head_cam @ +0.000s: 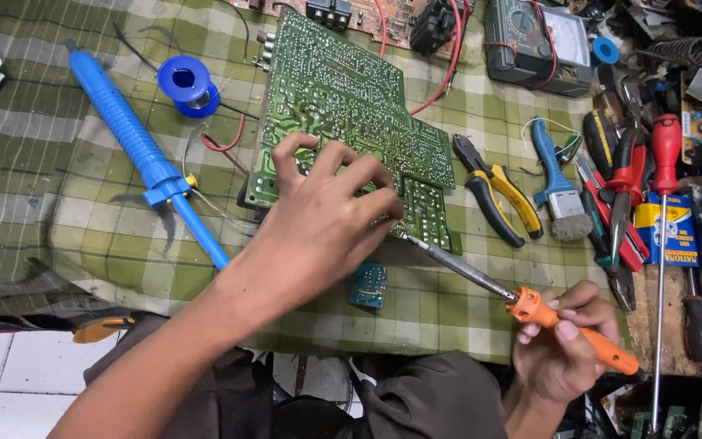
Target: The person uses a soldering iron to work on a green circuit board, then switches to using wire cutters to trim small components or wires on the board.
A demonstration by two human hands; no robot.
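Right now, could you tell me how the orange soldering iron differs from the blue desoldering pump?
The orange soldering iron is held in the right hand, its metal tip at the green circuit board; the blue desoldering pump lies untouched on the checked cloth. The iron has a thin bare metal shaft; the pump is thick blue plastic throughout. Both are long and lie slanted.

Soldering iron [530, 307] tip hidden behind left hand [318, 232]; board [343, 106] top cut off by frame edge; right-side tools partly cropped.

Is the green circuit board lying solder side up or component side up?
Solder side up: the green circuit board shows traces and solder points, no components, under the left hand.
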